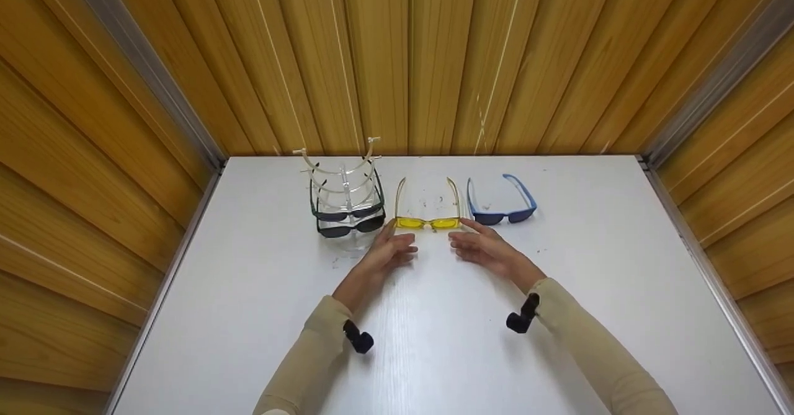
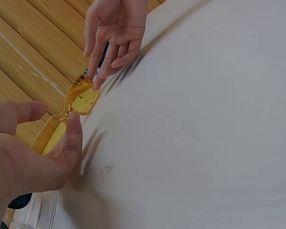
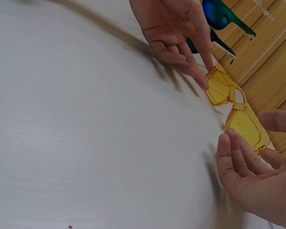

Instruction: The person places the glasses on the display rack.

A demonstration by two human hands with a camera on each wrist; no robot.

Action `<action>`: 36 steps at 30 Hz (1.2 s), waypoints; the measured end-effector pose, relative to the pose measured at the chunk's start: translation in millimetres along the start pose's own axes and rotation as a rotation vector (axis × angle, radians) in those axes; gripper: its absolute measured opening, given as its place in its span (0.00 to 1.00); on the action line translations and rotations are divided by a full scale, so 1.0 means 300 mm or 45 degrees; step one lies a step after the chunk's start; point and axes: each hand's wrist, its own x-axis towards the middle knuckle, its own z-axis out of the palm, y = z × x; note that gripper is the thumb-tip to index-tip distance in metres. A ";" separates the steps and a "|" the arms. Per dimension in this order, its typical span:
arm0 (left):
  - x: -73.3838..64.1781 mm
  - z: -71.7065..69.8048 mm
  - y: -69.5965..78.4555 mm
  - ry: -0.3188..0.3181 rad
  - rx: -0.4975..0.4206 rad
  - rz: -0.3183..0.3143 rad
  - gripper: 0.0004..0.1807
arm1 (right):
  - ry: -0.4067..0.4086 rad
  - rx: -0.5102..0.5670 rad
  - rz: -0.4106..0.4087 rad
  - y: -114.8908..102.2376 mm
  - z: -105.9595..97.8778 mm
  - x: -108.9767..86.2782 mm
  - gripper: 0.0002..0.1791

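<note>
A pair of yellow-tinted glasses [image 1: 428, 223] is at the middle of the table, its temples unfolded and pointing to the back wall. At its left end my left hand [image 1: 386, 250] pinches the frame's corner, as the right wrist view shows up close. My right hand [image 1: 490, 250] holds the opposite corner, with its other fingers loosely bent below the lens. Right of it lie blue sunglasses [image 1: 501, 216] with dark lenses, temples also unfolded. Left of my left hand stands a clear display stand [image 1: 345, 182] carrying black sunglasses [image 1: 352, 226] below a dark green pair [image 1: 335, 216].
The stand's upper curved bars [image 1: 341, 170] bear no glasses. A white table [image 1: 428, 340] carries everything, and wood-patterned walls [image 1: 434, 61] rise behind and on both sides. Small dark marks dot the tabletop.
</note>
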 end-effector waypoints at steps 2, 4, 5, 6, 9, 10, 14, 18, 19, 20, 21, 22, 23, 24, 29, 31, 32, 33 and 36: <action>-0.022 -0.008 0.001 -0.033 0.012 -0.007 0.45 | -0.018 0.004 0.000 -0.001 -0.012 -0.014 0.38; -0.048 -0.016 0.003 -0.071 0.036 -0.026 0.43 | -0.044 -0.008 0.009 0.000 -0.029 -0.032 0.38; -0.063 -0.021 0.003 -0.094 0.055 -0.036 0.42 | -0.048 -0.017 0.015 0.001 -0.036 -0.042 0.37; -0.078 -0.026 0.006 -0.115 0.083 -0.047 0.41 | -0.049 -0.031 0.024 0.002 -0.043 -0.052 0.37; -0.119 -0.047 0.007 -0.176 0.154 -0.068 0.40 | -0.072 -0.091 0.056 0.008 -0.060 -0.085 0.36; -0.131 -0.054 0.008 -0.195 0.176 -0.075 0.39 | -0.081 -0.109 0.070 0.011 -0.065 -0.098 0.37; -0.168 -0.077 0.007 -0.250 0.248 -0.100 0.36 | -0.152 -0.142 0.118 0.026 -0.087 -0.146 0.38; -0.187 -0.100 0.006 -0.276 0.267 -0.119 0.33 | -0.240 -0.152 0.137 0.041 -0.102 -0.176 0.36; -0.189 -0.104 0.007 -0.278 0.271 -0.119 0.33 | -0.255 -0.155 0.140 0.043 -0.105 -0.179 0.35; -0.190 -0.109 0.008 -0.280 0.271 -0.118 0.32 | -0.278 -0.165 0.137 0.044 -0.108 -0.182 0.34; -0.190 -0.114 0.009 -0.276 0.277 -0.122 0.32 | -0.299 -0.176 0.133 0.044 -0.111 -0.183 0.33; -0.189 -0.117 0.011 -0.273 0.292 -0.122 0.31 | -0.308 -0.178 0.136 0.044 -0.114 -0.185 0.33; -0.187 -0.120 0.013 -0.269 0.308 -0.122 0.30 | -0.315 -0.179 0.136 0.043 -0.117 -0.186 0.33; -0.185 -0.123 0.016 -0.263 0.329 -0.120 0.29 | -0.314 -0.179 0.138 0.041 -0.120 -0.186 0.32; -0.163 -0.140 0.034 -0.148 0.379 -0.091 0.26 | -0.216 -0.162 0.135 0.020 -0.129 -0.176 0.33; -0.146 -0.143 0.039 -0.080 0.363 -0.073 0.26 | -0.163 -0.146 0.112 0.013 -0.128 -0.163 0.33; -0.136 -0.143 0.040 -0.051 0.343 -0.062 0.27 | -0.135 -0.133 0.099 0.011 -0.127 -0.154 0.33; -0.124 -0.140 0.040 -0.024 0.329 -0.052 0.27 | -0.104 -0.111 0.088 0.010 -0.123 -0.144 0.33; -0.091 -0.128 0.037 0.014 0.274 -0.016 0.29 | -0.055 -0.044 0.052 0.009 -0.105 -0.116 0.34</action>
